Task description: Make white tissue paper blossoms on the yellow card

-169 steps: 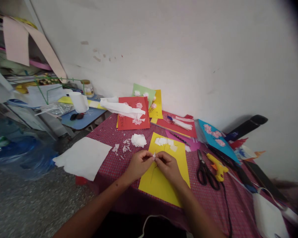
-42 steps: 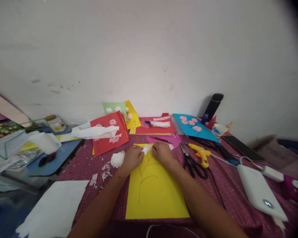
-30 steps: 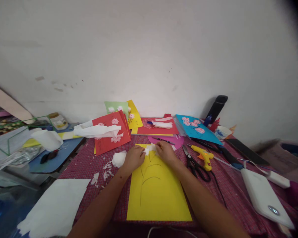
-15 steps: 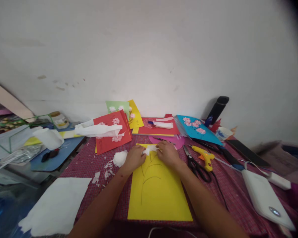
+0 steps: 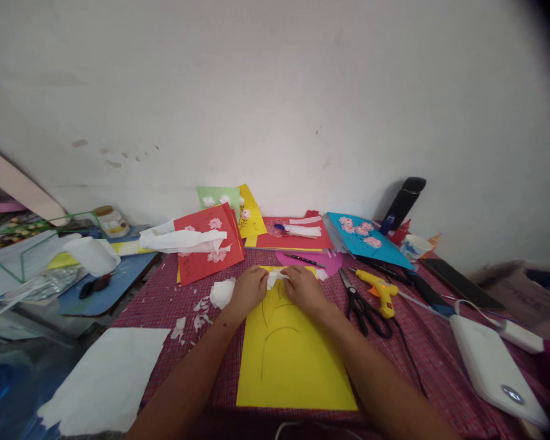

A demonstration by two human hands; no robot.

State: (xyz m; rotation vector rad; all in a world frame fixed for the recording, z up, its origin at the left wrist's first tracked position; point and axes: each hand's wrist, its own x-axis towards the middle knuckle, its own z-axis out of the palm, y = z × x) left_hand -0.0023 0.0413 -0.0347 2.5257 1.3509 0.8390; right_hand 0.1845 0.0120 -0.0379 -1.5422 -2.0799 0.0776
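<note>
Left hand [image 5: 249, 288] and right hand [image 5: 305, 288] meet at the yellow sheet's [image 5: 293, 366] far end, fingers clamped on a tissue scrap [image 5: 275, 278] lying crosswise between them.

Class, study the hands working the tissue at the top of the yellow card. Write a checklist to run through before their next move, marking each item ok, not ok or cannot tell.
1. Both hands grip the tissue: ok. The left hand and right hand pinch it between them.
2. Card lies flat on the cloth: ok.
3. Pencil lines uncovered: ok, they show below the hands.
4. Scissors and glue gun clear of the hands: ok, both lie untouched to the right of the card.
5. Spare pile close by: ok, beside the left hand.
6. Glue on the tissue: cannot tell.
</note>
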